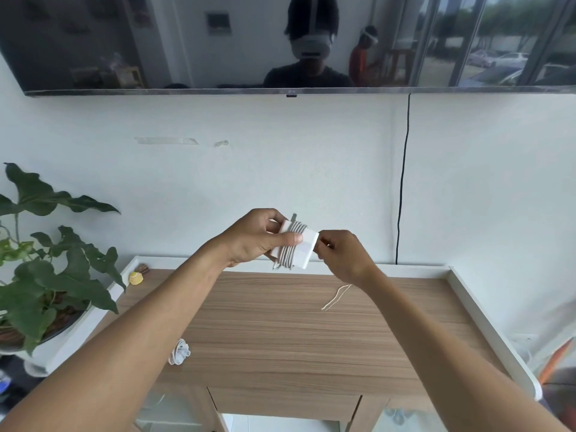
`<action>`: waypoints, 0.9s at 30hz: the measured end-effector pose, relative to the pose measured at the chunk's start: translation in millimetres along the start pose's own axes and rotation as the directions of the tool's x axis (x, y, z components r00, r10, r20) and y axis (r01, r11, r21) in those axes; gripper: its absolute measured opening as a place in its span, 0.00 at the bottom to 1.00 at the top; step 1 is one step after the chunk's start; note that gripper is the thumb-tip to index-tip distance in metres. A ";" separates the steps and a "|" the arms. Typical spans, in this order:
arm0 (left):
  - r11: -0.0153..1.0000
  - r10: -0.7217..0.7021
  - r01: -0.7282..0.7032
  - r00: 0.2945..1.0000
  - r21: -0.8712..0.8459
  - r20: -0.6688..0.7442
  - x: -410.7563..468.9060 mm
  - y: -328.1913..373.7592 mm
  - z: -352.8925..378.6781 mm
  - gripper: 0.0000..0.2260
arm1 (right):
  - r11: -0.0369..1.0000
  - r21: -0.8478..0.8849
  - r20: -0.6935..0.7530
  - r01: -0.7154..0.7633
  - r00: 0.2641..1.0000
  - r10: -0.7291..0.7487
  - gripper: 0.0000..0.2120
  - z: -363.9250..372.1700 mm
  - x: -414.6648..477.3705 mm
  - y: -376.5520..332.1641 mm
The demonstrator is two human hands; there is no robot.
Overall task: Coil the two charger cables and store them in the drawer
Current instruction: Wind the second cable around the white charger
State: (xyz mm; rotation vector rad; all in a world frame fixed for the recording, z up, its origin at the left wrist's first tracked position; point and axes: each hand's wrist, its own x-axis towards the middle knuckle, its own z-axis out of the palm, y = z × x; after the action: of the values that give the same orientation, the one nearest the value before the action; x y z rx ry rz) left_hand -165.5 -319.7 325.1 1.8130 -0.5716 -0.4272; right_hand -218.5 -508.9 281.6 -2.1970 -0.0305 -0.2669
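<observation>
— Item one?

— White charger block [307, 247] with its grey cable [288, 244] wound around the middle in neat side-by-side turns. Held up in the air above the far edge of the desk [280, 325], in front of the white wall [280, 169].

— Who has it?

— Both hands. The left hand [252, 236] is wrapped around the block's left end, thumb pressed across the windings. The right hand [344, 255] is closed in a pinch at the block's right edge; what sits between those fingertips is too small to tell.

— Item two?

— Second cable [180, 352], white, bunched in a small loose heap on the desk's left side, near the front. Nothing touches it.

— Anything else on the desk?

— A thin pale string [336, 296], doubled over, lying below the right wrist. A small yellow object [136, 278] in the far left corner, against the white raised rim.

— Drawer?

— A wood-fronted drawer [283, 402] sits under the desk's front edge, middle position. Whether it is pulled out, I cannot tell.

— Surroundings?

— A leafy potted plant [46, 275] left of the desk. A dark screen [156, 42] mounted high on the wall. A black cord [402, 182] runs down the wall behind the desk.
</observation>
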 end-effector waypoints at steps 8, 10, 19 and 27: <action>0.975 -0.080 0.060 0.993 0.215 0.089 -8.4 -7.6 -11.1 0.17 | 0.863 0.309 0.529 -0.400 0.826 0.194 0.17 -21.4 10.1 -13.1; 0.957 -0.092 0.065 0.992 0.283 0.083 -8.4 -9.2 -10.0 0.17 | 0.897 0.212 0.470 -0.387 0.845 0.254 0.14 -16.0 11.6 -17.3; 0.975 -0.050 0.115 0.946 0.190 -0.319 2.9 -21.0 0.8 0.16 | 0.981 -0.189 -0.038 0.039 0.998 -0.047 0.13 9.4 2.1 -44.5; 0.962 -0.181 0.120 0.953 -0.245 -0.245 11.2 -4.9 7.0 0.10 | 0.915 -0.287 -0.330 0.285 0.867 -0.374 0.08 29.5 -9.5 -25.0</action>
State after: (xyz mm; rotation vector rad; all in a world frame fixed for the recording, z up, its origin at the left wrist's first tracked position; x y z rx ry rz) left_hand -159.4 -330.4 318.2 1.6624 -0.1887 -0.3307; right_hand -225.5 -469.7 282.4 -2.3226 -0.1733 -0.9315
